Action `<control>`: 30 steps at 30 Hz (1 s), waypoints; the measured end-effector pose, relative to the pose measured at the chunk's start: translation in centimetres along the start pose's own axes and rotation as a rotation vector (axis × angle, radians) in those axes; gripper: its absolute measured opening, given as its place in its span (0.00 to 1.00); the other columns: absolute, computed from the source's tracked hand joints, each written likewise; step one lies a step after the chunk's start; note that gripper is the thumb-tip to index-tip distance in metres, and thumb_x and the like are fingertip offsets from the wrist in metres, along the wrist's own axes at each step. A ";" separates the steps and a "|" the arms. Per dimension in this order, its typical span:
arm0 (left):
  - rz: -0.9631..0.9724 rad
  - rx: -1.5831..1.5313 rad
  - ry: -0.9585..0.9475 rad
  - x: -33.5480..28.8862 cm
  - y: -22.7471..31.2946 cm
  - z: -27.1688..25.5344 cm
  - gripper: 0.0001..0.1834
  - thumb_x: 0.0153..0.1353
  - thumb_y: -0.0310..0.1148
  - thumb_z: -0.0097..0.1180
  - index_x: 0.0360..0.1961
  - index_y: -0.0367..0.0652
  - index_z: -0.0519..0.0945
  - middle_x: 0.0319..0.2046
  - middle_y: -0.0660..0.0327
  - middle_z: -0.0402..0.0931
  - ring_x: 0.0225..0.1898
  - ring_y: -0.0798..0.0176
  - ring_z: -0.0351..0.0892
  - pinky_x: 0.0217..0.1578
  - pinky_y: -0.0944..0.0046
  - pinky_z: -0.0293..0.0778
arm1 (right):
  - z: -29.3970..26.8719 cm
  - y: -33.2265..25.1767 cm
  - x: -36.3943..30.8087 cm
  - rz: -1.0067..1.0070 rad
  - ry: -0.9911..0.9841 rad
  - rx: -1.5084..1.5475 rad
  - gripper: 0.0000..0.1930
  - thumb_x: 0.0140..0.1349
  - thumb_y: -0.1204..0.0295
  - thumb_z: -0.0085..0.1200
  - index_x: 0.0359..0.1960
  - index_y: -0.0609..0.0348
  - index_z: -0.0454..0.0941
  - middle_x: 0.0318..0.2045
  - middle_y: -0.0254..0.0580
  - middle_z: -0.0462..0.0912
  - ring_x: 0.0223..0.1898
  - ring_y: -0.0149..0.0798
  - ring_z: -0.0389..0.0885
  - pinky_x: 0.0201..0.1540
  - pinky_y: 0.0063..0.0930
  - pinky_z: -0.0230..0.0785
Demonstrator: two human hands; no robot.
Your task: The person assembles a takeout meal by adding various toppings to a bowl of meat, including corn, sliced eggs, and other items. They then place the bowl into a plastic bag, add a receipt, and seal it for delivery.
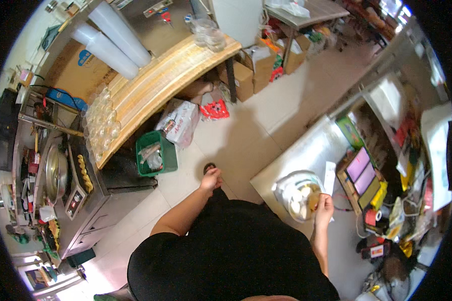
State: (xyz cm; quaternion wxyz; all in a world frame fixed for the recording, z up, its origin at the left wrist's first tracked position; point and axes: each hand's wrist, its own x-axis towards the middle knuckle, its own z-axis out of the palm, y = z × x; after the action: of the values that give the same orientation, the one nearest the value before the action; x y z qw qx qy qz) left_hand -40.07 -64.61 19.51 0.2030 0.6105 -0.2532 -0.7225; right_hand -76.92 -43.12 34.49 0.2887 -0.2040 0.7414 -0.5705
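Observation:
In front of my body, over the floor, my left hand (pixel 212 179) is closed with its fingers curled, and nothing shows in it. My right hand (pixel 325 206) is at the steel counter (pixel 271 175), its fingers pinched together at the edge of a clear container or bag (pixel 285 189) with pale round pieces (pixel 299 196) inside. A yellowish-brown patch (pixel 314 201) lies right beside those fingertips. What the pinch holds, if anything, is too blurred to make out. A white paper slip (pixel 329 175) lies just beyond this hand.
A wooden-topped table (pixel 171 75) at the left bears clear round cups (pixel 103 123) and tall stacks of plastic cups (pixel 118 35). Below it stand a green bin (pixel 156 155) and a white bag (pixel 180 123). A box with purple panels (pixel 360 175) sits on the right counter. Cardboard boxes (pixel 238 80) stand farther off.

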 end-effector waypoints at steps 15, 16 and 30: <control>0.240 -0.091 0.145 9.1 24.1 -21.7 0.21 0.65 0.41 0.54 0.55 0.44 0.70 0.33 0.67 0.72 0.30 0.71 0.72 0.30 0.70 0.71 | 36.8 -9.2 7.4 -0.148 -0.457 -0.170 0.08 0.63 0.75 0.55 0.43 0.59 0.78 0.31 0.29 0.77 0.32 0.22 0.72 0.37 0.17 0.67; 0.243 -0.116 0.156 9.7 25.5 -21.7 0.20 0.65 0.41 0.54 0.55 0.45 0.70 0.32 0.68 0.72 0.30 0.71 0.72 0.30 0.70 0.71 | 37.8 -9.4 8.4 -0.103 -0.475 -0.201 0.07 0.63 0.75 0.55 0.42 0.59 0.78 0.31 0.28 0.77 0.32 0.21 0.72 0.37 0.17 0.67; 0.503 -0.051 0.199 22.4 52.3 -8.5 0.23 0.67 0.40 0.52 0.60 0.43 0.66 0.38 0.66 0.73 0.32 0.74 0.71 0.33 0.75 0.69 | 51.7 -15.3 32.1 -0.046 -0.773 -0.057 0.08 0.64 0.74 0.53 0.43 0.60 0.78 0.36 0.31 0.80 0.37 0.24 0.76 0.43 0.19 0.68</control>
State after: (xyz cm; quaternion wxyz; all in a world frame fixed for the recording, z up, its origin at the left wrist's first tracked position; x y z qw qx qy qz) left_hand -36.34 -120.41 33.04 0.4153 0.5912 -0.3575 -0.5918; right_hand -67.29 -105.11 33.58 0.5280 -0.4285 0.5886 -0.4372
